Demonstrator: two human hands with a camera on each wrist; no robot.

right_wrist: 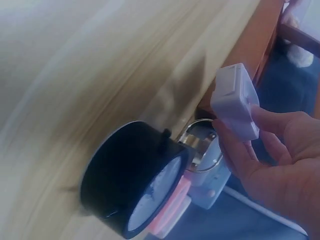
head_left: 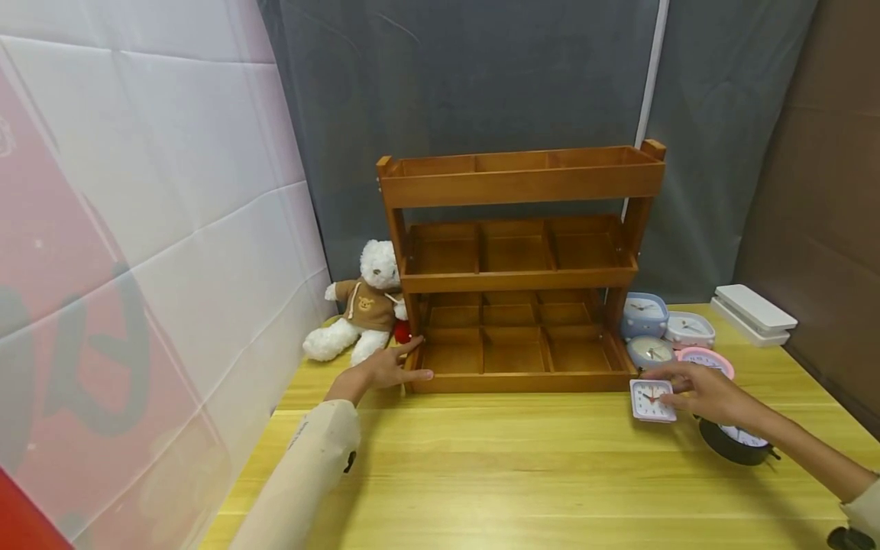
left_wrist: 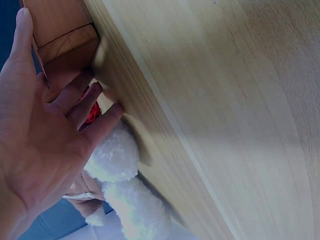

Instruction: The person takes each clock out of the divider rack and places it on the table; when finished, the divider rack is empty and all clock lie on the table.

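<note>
My right hand [head_left: 708, 391] pinches a small square white alarm clock [head_left: 651, 401] between thumb and fingers. In the right wrist view the clock [right_wrist: 235, 100] is held over the table, its back and side showing. Beside that hand lies a round black clock [right_wrist: 130, 175]. At the left, my left hand [head_left: 386, 368] rests its spread fingers at the lower left corner of the brown wooden shelf rack [head_left: 519, 383]. In the left wrist view the hand [left_wrist: 45, 135] has straight, parted fingers, with thumb up along the rack's wood [left_wrist: 65, 30].
A white teddy bear [head_left: 371, 305] in a brown hoodie sits left of the rack, a red thing [head_left: 402, 331] beside it. Right of the rack stand blue clocks [head_left: 642, 309], a white clock [head_left: 690, 328] and a pink clock [head_left: 722, 363]. White boxes [head_left: 755, 309] lie behind them.
</note>
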